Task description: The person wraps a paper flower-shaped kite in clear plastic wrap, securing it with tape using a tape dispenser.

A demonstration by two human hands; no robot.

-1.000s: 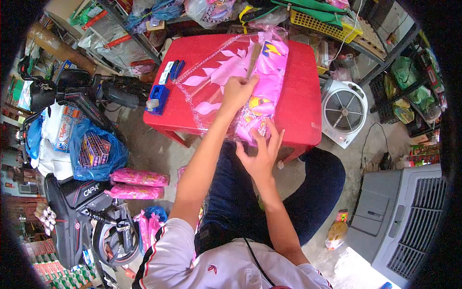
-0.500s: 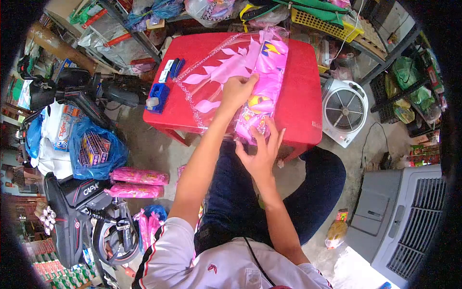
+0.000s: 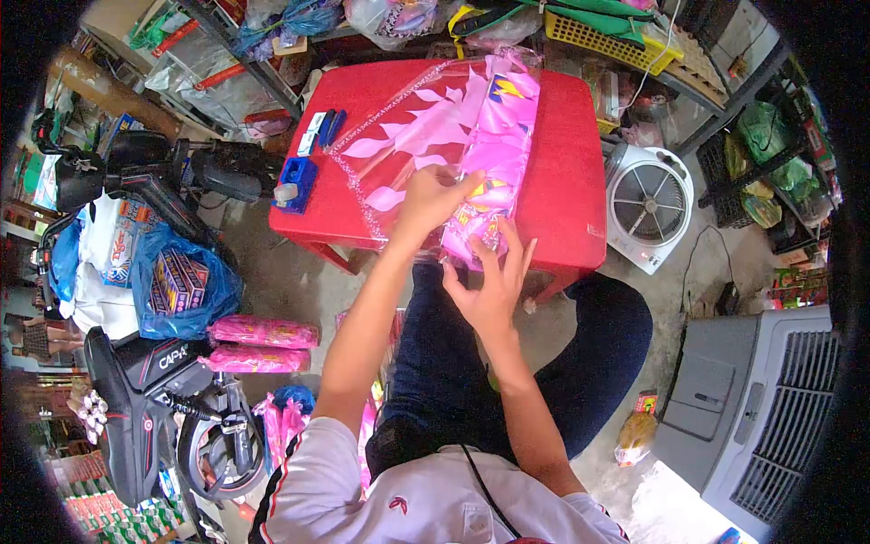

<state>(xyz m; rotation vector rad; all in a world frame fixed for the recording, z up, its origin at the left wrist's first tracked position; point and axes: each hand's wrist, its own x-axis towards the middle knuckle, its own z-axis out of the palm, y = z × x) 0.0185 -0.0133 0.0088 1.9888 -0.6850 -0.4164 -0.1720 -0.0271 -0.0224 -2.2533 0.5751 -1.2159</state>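
A pink plastic package point(image 3: 504, 136) with yellow and blue print lies lengthwise on the red table point(image 3: 566, 172). From its left side a clear sheet point(image 3: 412, 127) with pink leaf shapes and a speckled border spreads over the tabletop. My left hand point(image 3: 437, 198) is pinched on the package's left edge, low down. At the package's near end my right hand point(image 3: 494, 276) rests against it, fingers spread and the fingertips touching the plastic.
A blue tape dispenser point(image 3: 295, 184) and a stapler-like blue item point(image 3: 333, 128) are at the table's left. A box fan point(image 3: 649, 204) stands right of it. Pink packs point(image 3: 263, 331), a blue bag point(image 3: 186, 286) and a motorbike point(image 3: 145, 399) are at left; an air cooler point(image 3: 752, 408) is lower right.
My left hand has slid down along the package toward my right hand. My right hand has stayed almost in place.
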